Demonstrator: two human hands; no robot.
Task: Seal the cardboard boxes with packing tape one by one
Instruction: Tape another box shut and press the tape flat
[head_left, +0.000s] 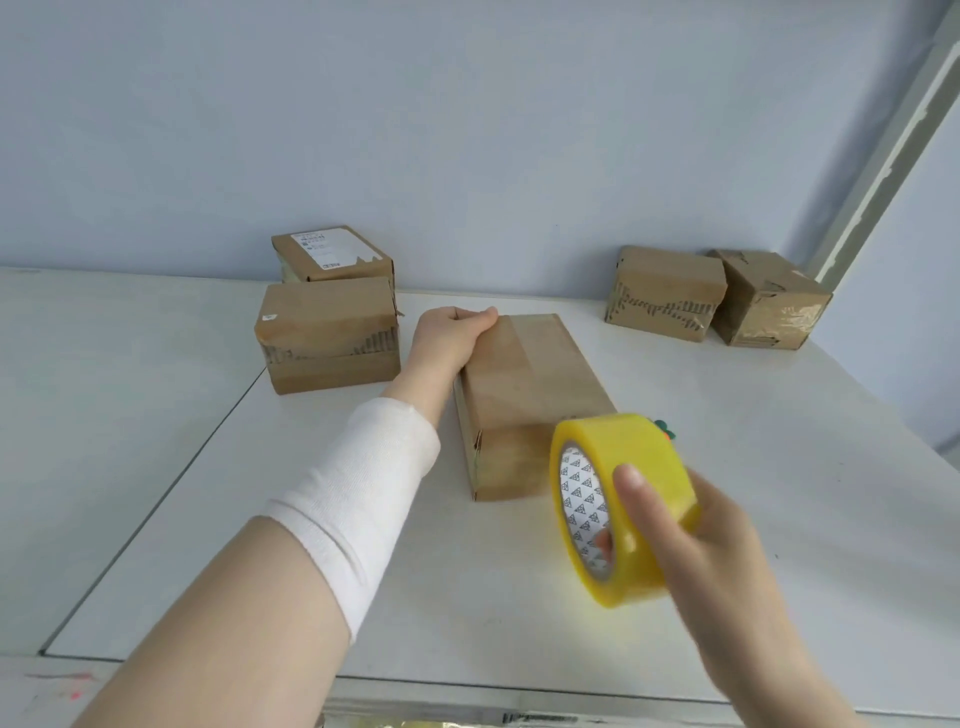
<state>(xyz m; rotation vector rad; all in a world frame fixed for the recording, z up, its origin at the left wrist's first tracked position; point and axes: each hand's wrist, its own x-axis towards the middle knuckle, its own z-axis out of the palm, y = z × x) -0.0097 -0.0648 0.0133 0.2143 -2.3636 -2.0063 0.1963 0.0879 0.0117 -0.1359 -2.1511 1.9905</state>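
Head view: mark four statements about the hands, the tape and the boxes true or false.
1. The right hand holds the yellow tape roll. True.
2. The left hand grips the middle box at its near end. False: it grips the far end.
3. The yellow tape roll lies flat on the table. False: it is held up, above the table.
4. The labelled box stands at the back left of the table. True.

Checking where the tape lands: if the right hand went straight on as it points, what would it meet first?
Probably the near end of the middle box; the tape roll in the right hand would touch it first, though depth is unclear.
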